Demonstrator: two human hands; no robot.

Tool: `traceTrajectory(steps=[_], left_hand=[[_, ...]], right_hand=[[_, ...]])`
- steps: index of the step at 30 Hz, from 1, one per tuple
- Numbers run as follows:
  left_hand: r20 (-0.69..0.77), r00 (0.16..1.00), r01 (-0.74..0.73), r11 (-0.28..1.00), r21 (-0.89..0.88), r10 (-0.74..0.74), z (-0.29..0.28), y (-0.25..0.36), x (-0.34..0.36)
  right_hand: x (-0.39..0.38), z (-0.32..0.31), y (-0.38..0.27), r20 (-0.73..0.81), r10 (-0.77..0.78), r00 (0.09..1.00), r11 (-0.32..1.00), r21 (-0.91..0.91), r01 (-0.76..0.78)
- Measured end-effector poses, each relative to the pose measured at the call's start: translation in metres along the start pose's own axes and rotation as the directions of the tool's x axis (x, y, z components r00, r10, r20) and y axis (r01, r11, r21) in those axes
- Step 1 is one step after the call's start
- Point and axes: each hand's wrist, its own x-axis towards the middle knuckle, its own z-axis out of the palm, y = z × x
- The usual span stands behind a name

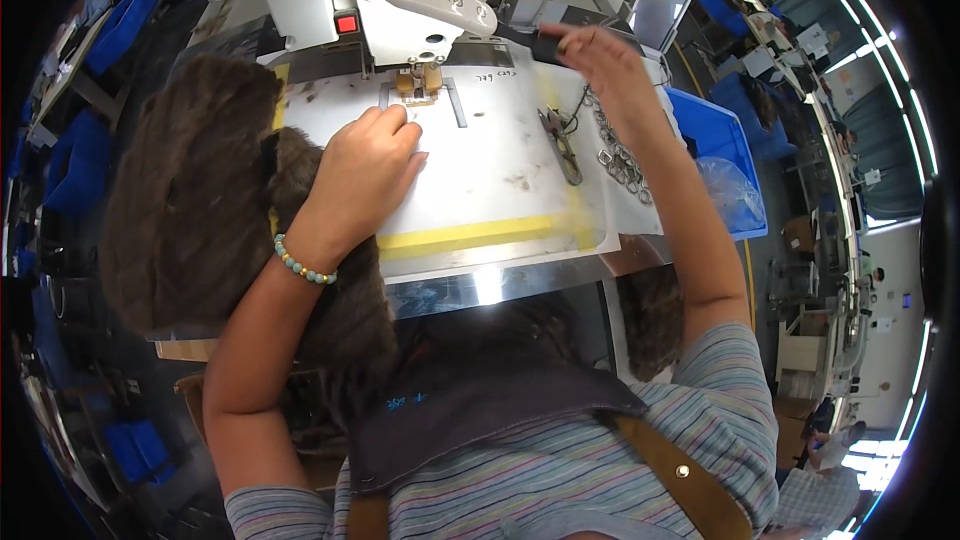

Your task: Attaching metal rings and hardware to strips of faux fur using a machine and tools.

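Observation:
My left hand (368,168), with a beaded bracelet on the wrist, rests on the white work sheet (490,175) with its fingers curled. Its fingertips lie just in front of the sewing machine's presser clamp (420,85); anything in them is hidden. Brown fur pieces (190,200) lie under and beside that forearm. My right hand (608,75) is raised at the far right of the sheet, slightly blurred, its fingers bent at a dark flat piece (546,47). Thread snips (562,148) and several metal rings (622,168) lie below it.
The white sewing machine head (430,2) stands at the back, with a red button (346,24). A blue bin (712,115) holding a clear plastic bag (730,190) is at the right. Behind it stands a small screen (660,10). More brown fur (652,315) hangs near my right elbow.

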Motion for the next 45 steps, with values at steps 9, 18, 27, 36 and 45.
traceTrajectory(steps=[9, 18, 27, 36, 45], left_hand=[[0.011, 1.0, -0.017, 1.0, 0.024, 0.016, 0.001, 0.0, -0.001], [-0.005, 1.0, -0.031, 0.999, 0.02, 0.031, 0.0, -0.001, 0.0], [-0.008, 1.0, 0.007, 0.997, 0.075, -0.006, -0.001, -0.005, -0.001], [-0.007, 0.995, 0.098, 0.98, 0.172, -0.098, 0.01, -0.014, -0.003], [0.049, 0.981, 0.176, 0.971, 0.161, -0.185, 0.015, -0.018, -0.003]], right_hand=[[-0.065, 0.057, -0.003, 0.431, -0.031, 0.902, 0.924, -0.332, 0.191], [-0.042, 0.062, 0.015, 0.268, 0.093, 0.959, 0.988, -0.146, -0.055], [-0.032, 0.039, 0.014, 0.451, -0.004, 0.893, 0.438, -0.802, 0.407], [0.025, 0.074, 0.059, 0.43, -0.056, 0.901, 0.442, -0.798, 0.409], [0.044, 0.075, 0.067, 0.495, 0.001, 0.869, 0.586, -0.705, 0.401]])
